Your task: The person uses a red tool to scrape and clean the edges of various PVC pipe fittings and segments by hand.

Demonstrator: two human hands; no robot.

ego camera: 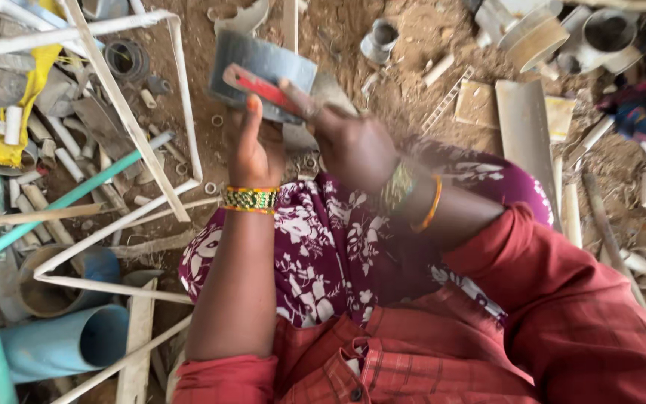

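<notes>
The person sits on bare sandy ground (413,45), looking down over a maroon floral skirt (323,254) and red checked sleeves (562,314).

**Left hand.** The left hand (254,150) is raised in front of the lap, palm toward the body, and supports a short section of wide grey pipe (263,71) from below and behind. The grip is pressed against the near wall of the pipe, thumb up along its edge. This placement steadies the piece against pressure applied from the other side. A beaded band (251,199) in green, yellow and orange circles the wrist.

**Right hand.** The right hand (353,146) reaches in from the right and is blurred. Its fingers are closed on a red-handled tool (259,86) laid across the face of the pipe section. The working end is not clear, so the tool type cannot be told. An orange bangle (429,206) sits on the forearm.

**Surroundings.** A white square-section frame (132,120) lies to the left, crossed by a teal bar (61,206). A light blue pipe (61,344) rests at lower left. Short white pipe offcuts (69,161) are scattered within the frame. Pale fittings (540,37) and a flat board (525,135) lie at upper right.
</notes>
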